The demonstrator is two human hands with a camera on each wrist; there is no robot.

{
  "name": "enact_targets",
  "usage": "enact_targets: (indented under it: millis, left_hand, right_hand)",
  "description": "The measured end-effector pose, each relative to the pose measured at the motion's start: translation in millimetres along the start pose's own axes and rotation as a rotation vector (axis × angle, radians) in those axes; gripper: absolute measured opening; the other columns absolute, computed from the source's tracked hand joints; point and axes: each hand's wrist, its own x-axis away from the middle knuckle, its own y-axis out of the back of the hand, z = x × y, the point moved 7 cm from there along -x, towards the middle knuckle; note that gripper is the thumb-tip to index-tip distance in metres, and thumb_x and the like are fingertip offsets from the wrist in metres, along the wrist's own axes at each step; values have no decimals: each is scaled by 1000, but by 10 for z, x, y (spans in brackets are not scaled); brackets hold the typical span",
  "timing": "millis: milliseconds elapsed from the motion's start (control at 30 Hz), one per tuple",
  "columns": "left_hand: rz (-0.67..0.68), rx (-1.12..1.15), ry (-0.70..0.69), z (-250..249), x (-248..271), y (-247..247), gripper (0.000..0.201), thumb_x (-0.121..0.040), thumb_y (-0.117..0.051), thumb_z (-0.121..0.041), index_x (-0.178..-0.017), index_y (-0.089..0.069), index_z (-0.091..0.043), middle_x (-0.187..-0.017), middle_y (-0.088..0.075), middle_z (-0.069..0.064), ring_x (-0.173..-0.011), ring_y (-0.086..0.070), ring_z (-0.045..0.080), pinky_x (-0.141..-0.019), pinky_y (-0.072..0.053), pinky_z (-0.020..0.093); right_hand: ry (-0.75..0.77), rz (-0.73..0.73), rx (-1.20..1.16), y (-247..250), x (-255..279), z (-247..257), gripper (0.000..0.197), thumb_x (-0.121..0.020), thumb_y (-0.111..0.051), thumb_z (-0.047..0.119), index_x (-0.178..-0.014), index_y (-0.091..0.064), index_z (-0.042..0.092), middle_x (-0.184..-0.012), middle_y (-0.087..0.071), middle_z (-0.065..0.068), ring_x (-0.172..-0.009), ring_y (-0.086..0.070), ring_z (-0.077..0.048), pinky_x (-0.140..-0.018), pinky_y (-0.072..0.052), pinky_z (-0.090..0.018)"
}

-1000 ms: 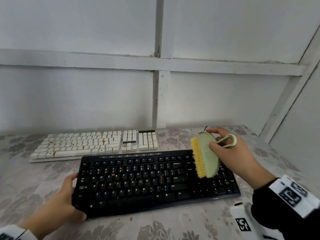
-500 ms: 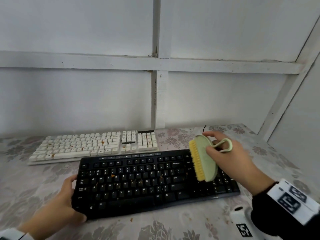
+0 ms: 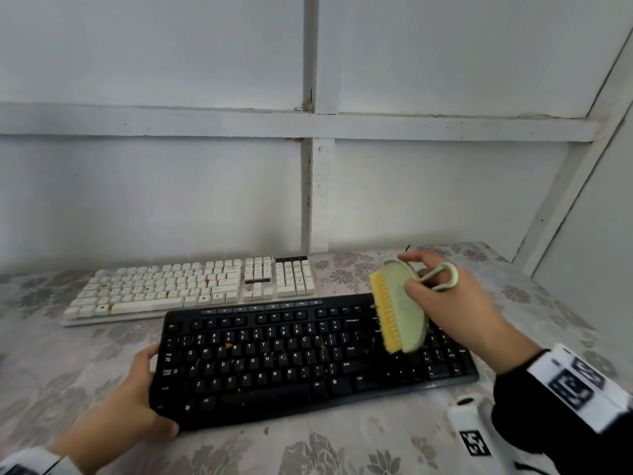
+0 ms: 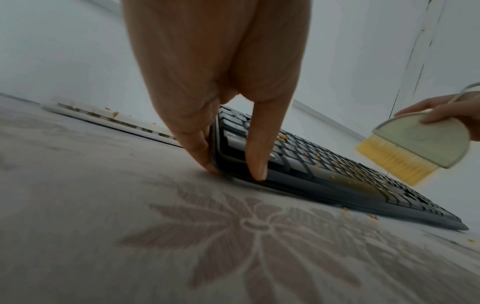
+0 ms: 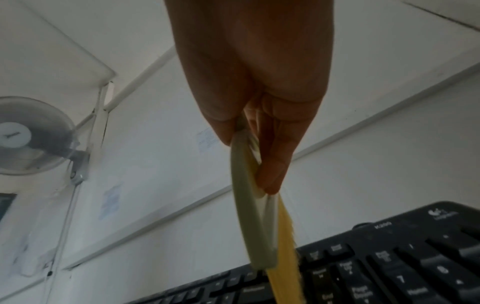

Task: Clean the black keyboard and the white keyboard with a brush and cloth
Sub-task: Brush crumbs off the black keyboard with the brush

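- Black keyboard point(image 3: 308, 358) sits nearest the person on the floral tablecloth point(image 3: 68, 371) in the head view, orange crumbs scattered over its keys. White keyboard point(image 3: 191, 286) lies just behind it, also crumby and untouched. Left hand point(image 3: 130, 402) grips the black board's near-left corner, thumb on top. Right hand point(image 3: 455, 303) pinches the green brush point(image 3: 399, 303), yellow bristles facing left, held over the board's right end near the numpad. No cloth in sight.
- Left wrist view: thumb point(image 4: 257, 144) presses on the black keyboard's point(image 4: 337, 174) front edge while the fingers point(image 4: 192, 133) curl round its side, so that end is pinned. Brush point(image 4: 413, 144) hangs above the keys, apart from them.
- Right wrist view: fingers point(image 5: 272, 160) are closed on the brush's back point(image 5: 249, 205), bristles point(image 5: 285, 267) pointing down beside the keys point(image 5: 389, 263); can't tell if they touch.
- My read: step 1 of 2, brushing the black board, barely started. Next move needs the bristles lowered and swept across the rows, pushing crumbs off 1 edge while the left hand stops any sliding.
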Motion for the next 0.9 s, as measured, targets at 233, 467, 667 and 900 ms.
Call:
enact_targets:
  millis: [233,467,667,900]
  left_hand:
    - [5,32,2,64,-43,-1,118,-32,-69,7,-133,-21,-30,-97,-63,19,-88,-63,38,-74,-50,44]
    - [-6,51,3,105,-69,16,115,-25,-71,-2,-124,-23,-38,-95,-66,14,-87,-64,38,-72,-51,50]
    - [9,53,-6,106,-71,7,117,-25,-72,-5,-124,-21,-42,-97,-65,14,-89,-64,36,-77,-51,54]
    - [19,-5,-20,99,-77,5,117,-24,-71,-12,-125,-20,-41,-96,-67,13,-89,-65,35,-78,-51,53]
  right_hand:
    - [-22,125,55,-245,242,-177,29,-87,-55,11,-102,-60,35,-78,-65,-3,-53,-46,-14,-48,-35,-17]
    - [-61,134,-27,-91,385,-122,30,-85,-57,8,-96,-65,35,-83,-69,7,-70,-64,-12,-60,-51,-28]
    - [-17,9,1,-76,71,-30,30,-86,-55,11,-105,-60,35,-82,-68,-8,-59,-53,-19,-48,-38,-27]
    - [-82,231,70,-317,479,-268,27,-86,-54,12,-96,-59,37,-79,-63,-13,-55,-43,-17,-51,-35,-28]
